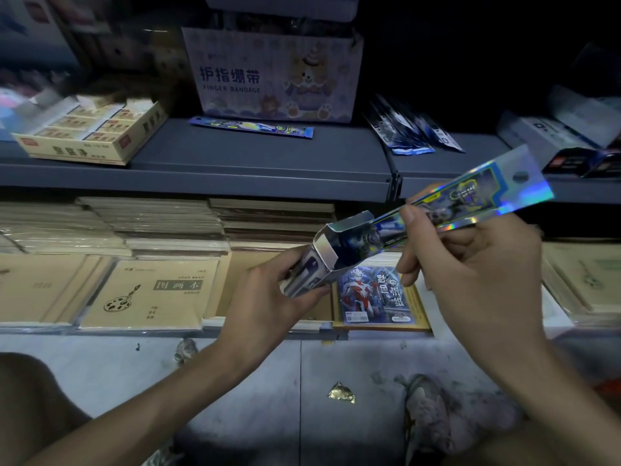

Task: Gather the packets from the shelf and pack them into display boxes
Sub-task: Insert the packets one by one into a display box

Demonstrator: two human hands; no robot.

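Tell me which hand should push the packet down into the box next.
Right, probably. The right hand pinches the packet, whose lower end sits at the open mouth of the box; the left hand is busy holding that box.

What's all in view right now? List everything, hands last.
box: one, silver-blue, in left hand, top open
held packet: one, holographic blue, right hand, end at box mouth
loose packet: one, blue, shelf, before carton
packet pile: several, dark blue, shelf right
carton: one, pale lilac, shelf back
eraser tray: one, tan, shelf left
shelf: one, grey, upper
notebooks: stacks, tan, lower shelf
paper pack: one, blue, lower shelf
wrapper: one, gold, floor
left hand: grips box
right hand: pinches held packet
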